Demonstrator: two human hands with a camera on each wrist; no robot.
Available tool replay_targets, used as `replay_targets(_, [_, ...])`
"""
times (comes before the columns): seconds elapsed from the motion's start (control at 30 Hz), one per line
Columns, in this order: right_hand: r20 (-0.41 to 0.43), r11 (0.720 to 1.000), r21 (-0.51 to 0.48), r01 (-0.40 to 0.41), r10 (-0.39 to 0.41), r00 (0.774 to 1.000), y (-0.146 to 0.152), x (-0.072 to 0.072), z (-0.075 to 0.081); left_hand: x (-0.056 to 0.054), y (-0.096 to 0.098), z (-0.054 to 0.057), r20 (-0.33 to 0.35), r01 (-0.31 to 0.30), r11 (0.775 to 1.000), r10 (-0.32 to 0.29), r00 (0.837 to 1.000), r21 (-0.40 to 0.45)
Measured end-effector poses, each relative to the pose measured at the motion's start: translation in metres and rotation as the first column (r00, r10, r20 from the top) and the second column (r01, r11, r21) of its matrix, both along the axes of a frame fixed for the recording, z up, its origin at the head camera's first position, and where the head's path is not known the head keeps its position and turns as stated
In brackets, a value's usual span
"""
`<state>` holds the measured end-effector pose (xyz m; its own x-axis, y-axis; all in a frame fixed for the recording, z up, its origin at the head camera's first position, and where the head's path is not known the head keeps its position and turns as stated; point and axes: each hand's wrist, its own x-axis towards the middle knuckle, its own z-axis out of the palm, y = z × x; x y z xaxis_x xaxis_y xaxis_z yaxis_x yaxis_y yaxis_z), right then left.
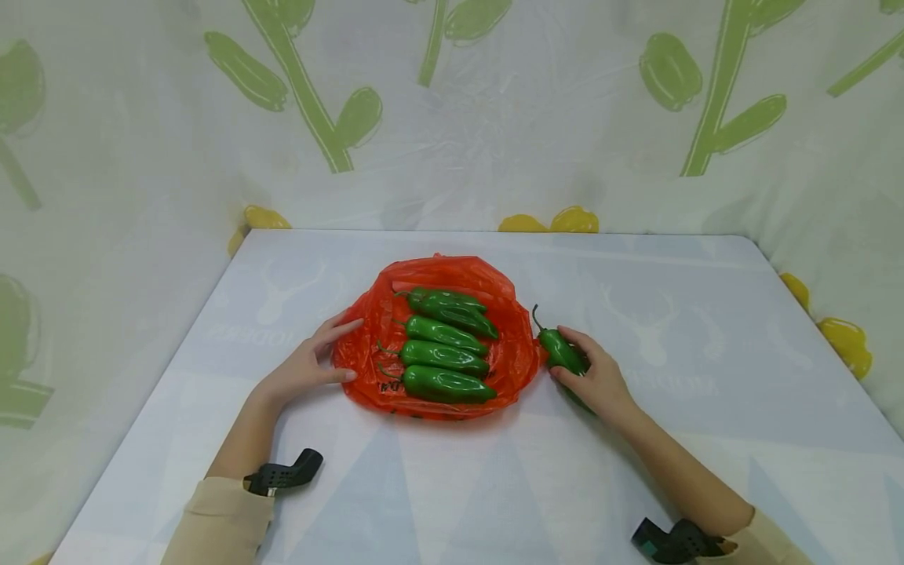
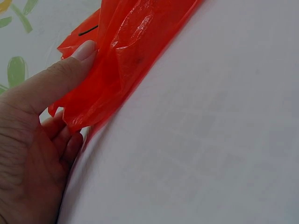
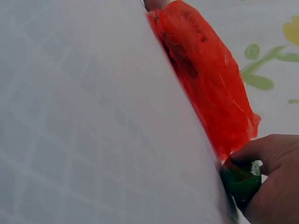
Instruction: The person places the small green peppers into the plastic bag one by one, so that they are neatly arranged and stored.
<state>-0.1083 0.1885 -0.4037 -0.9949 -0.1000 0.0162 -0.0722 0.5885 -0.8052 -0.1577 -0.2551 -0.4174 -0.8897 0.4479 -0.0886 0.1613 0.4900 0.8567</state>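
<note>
A red plastic bag [image 1: 518, 369] lies spread on the table, its rim crumpled and raised around several green chili peppers [image 1: 443, 355] lying roughly parallel. At the bag's left edge, my left hand [image 1: 311, 365] holds the plastic. The left wrist view shows the thumb [image 2: 85, 50] on the red film and the other fingers partly hidden behind it. Just right of the bag, my right hand [image 1: 599, 377] grips another green pepper [image 1: 558, 351] lying on the table, its curved stem pointing away from me. In the right wrist view, that pepper [image 3: 240, 184] shows between thumb and fingers.
The table [image 1: 452, 502] has a pale patterned cover. Behind it and at the sides hangs a light curtain [image 1: 551, 118] printed with green leaves and yellow shapes. A black camera [image 1: 286, 473] is strapped to the left wrist, another camera [image 1: 676, 541] to the right.
</note>
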Motion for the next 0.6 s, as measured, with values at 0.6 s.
replay_targets(0.6, [-0.094,0.997,-0.06,0.042,-0.047,0.995,0.0,-0.003,0.02,-0.001,0.0,-0.001,0.003,-0.004,1.0,0.004,1.0,0.005])
